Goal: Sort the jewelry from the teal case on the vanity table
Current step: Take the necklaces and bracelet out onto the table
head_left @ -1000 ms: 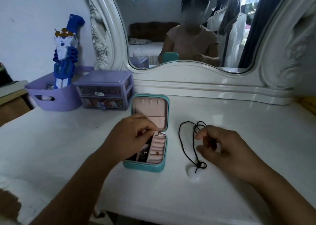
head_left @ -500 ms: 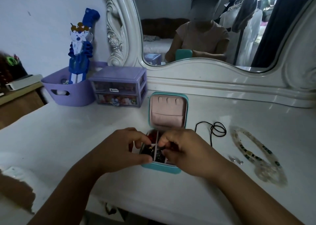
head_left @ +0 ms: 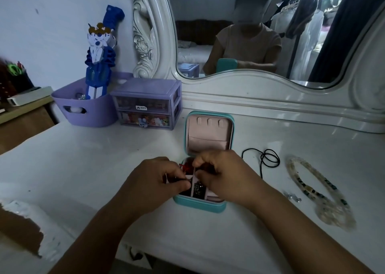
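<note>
The teal case (head_left: 200, 204) stands open on the white vanity table (head_left: 104, 159), its pink-lined lid (head_left: 209, 133) upright. Both my hands are over its tray. My left hand (head_left: 154, 186) pinches something small and dark at the tray's left compartments. My right hand (head_left: 227, 178) has its fingertips down among the red and dark jewelry (head_left: 198, 188); what it grips is hidden. Right of the case lie a black cord necklace (head_left: 268, 159), a long pale beaded necklace (head_left: 320, 192) and two small earrings (head_left: 292, 197).
A purple two-drawer organizer (head_left: 146, 102) and a purple basket (head_left: 87, 107) holding a blue toy (head_left: 100, 50) stand at the back left. The ornate white mirror (head_left: 250, 34) rises behind the case. A wooden desk (head_left: 23, 117) sits at far left.
My right hand left the black cord necklace and joined my left hand inside the case. The view shifted left, so the beaded necklace and earrings came into sight on the right.
</note>
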Demonstrator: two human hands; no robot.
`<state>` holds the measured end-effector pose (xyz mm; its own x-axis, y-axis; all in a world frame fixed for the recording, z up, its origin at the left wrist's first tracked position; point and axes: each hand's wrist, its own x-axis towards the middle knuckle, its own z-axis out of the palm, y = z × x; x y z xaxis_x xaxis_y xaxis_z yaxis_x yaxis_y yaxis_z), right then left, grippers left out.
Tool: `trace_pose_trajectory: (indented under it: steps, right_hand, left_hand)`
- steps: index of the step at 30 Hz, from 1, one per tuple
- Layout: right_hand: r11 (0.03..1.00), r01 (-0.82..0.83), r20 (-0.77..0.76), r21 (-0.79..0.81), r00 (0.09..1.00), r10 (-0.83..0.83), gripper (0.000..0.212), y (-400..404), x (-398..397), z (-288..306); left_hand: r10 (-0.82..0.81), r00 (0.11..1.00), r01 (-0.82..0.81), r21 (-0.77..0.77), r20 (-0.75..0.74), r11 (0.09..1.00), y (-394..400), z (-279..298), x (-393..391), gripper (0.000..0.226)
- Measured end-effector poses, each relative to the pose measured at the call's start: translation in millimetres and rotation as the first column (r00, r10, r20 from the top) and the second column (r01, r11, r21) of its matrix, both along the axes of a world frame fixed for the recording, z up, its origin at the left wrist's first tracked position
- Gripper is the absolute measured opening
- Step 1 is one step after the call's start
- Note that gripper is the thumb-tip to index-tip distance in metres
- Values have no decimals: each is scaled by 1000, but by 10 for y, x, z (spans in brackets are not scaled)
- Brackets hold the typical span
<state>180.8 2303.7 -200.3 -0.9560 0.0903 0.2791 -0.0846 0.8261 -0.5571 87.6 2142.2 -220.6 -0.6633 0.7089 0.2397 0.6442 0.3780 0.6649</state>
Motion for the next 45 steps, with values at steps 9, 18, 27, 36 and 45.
trace_pose_trajectory:
  steps: [9, 18, 27, 36, 45]
  right_hand:
    - [944, 193, 9, 266, 979, -203, 24, -158, -296, 16]
    - [973, 181, -48, 146, 983, -176, 15, -168, -293, 52]
    - [848, -48, -111, -527, 994, -13, 19, 96, 104, 540]
    - [784, 131, -105, -606, 965, -242, 13, 655, 562, 572]
    - [890, 325, -10, -322, 938, -346, 22, 1241, 1194, 518]
  left_hand:
    - [-34, 991, 31, 19, 129, 999, 32, 1, 57, 15]
    - [50, 997, -61, 193, 58, 979, -3, -71, 110, 18]
    - [61, 981, -122, 344, 185, 931, 287, 352, 316, 37]
    - [-178, 906, -7, 434, 385, 901, 753, 398, 706, 27]
    - [-164, 918, 66, 266, 362, 962, 1210, 214, 961, 23]
